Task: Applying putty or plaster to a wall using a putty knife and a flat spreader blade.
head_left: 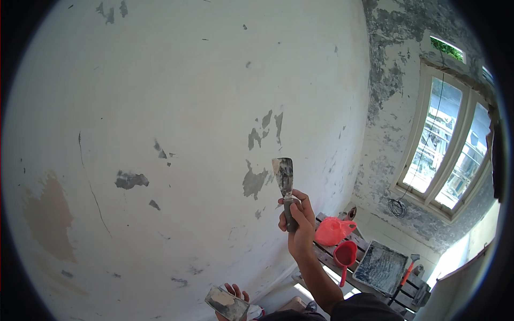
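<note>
Your right hand (pixel 297 222) is raised in front of the white plastered wall (pixel 187 107), fingers wrapped tight around the dark handle of a putty knife (pixel 284 182). Its blade points up, smeared with filler, and sits just right of a grey bare patch (pixel 254 182) in the wall; whether the blade touches the surface you cannot tell from here. More grey patches lie above it and further left, and a thin crack (pixel 93 192) runs down the wall well to the left.

Your left hand (pixel 233 299) is low at the bottom edge, fingers closed under a flat metal hawk (pixel 227 303) with filler on it, well below and left of the knife.

To the right, the wall meets a peeling corner, with a window (pixel 450 144) beyond. Below your right forearm a wooden pallet (pixel 375 267) carries a red plastic bag (pixel 332 231), a red scoop (pixel 345 255), a mixing tray (pixel 381 267) and an orange-handled tool (pixel 408 272). The wall to your upper left is open plaster.
</note>
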Motion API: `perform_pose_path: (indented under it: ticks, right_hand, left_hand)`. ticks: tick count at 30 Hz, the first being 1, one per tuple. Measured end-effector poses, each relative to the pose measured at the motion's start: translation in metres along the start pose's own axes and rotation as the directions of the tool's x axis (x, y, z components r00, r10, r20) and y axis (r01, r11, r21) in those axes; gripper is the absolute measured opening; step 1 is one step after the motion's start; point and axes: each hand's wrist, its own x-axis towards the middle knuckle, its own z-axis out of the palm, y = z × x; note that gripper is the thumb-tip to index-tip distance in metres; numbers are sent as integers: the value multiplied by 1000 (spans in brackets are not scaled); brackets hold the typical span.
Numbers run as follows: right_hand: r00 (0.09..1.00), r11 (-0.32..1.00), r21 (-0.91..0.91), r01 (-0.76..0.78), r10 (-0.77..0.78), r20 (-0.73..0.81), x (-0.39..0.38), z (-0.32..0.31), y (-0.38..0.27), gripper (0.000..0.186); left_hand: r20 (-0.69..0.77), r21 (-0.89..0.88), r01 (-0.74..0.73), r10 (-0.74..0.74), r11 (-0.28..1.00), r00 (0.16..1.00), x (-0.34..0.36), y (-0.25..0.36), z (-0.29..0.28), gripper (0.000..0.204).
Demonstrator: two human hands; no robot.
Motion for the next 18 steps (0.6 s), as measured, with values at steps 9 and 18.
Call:
perform_pose_path:
  ticks: [9,18]
  right_hand:
    - [972,967,-113,228,-220,77,68,-4,36,31]
    - [957,996,19,91,-92,276,-10,89,78,32]
  left_hand:
    - [-47,8,-139,140,990,989,-16,8,16,43]
    - [-19,69,-235,237,970,971,-16,25,23,42]
